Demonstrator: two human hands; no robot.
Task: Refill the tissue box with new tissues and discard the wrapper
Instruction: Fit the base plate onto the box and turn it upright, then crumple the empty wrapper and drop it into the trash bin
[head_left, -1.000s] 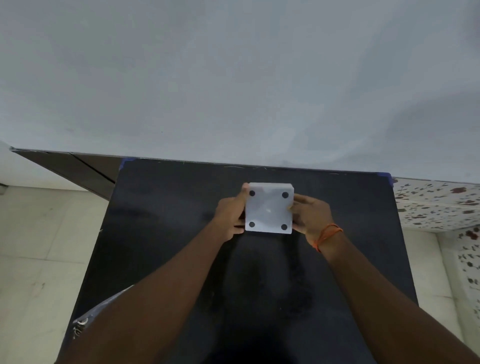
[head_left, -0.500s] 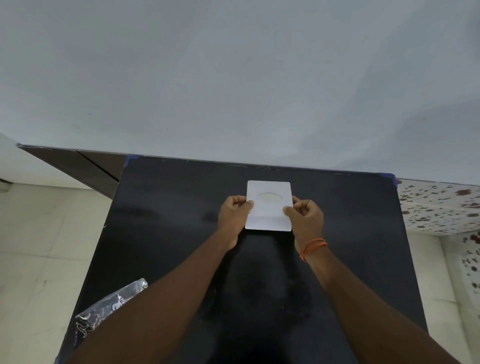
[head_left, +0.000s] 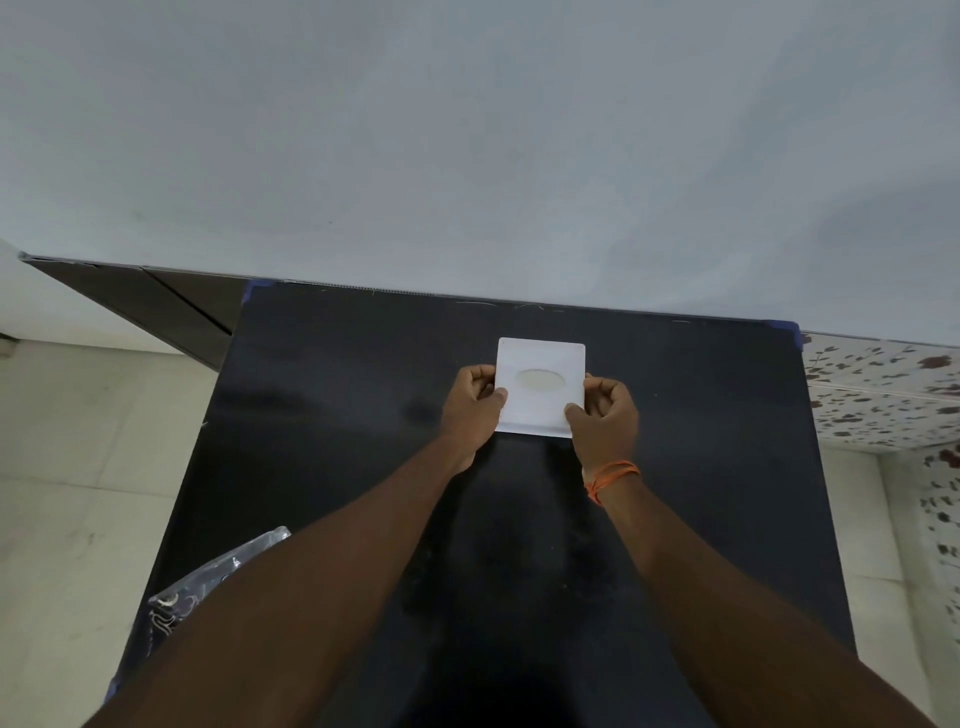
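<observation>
A white square tissue box (head_left: 540, 410) sits on the black table (head_left: 332, 415) near its far edge, its top face up with an oval opening showing pale tissue inside. My left hand (head_left: 470, 402) grips the box's left side, thumb on top. On the box's right side my right hand (head_left: 605, 415) does the same; an orange thread circles that wrist. A crumpled dark plastic wrapper (head_left: 208, 582) with white print lies at the table's near left edge, partly hidden by my left forearm.
The table stands against a plain grey wall (head_left: 467, 156). Pale floor tiles (head_left: 78, 467) lie to the left and a speckled tiled surface (head_left: 883, 395) to the right. Blue tape marks the table's far corners (head_left: 789, 332).
One second ago the box showed its underside with four black feet. It has been turned over so the oval opening faces up, and both hands now hold its sides lower on the table.
</observation>
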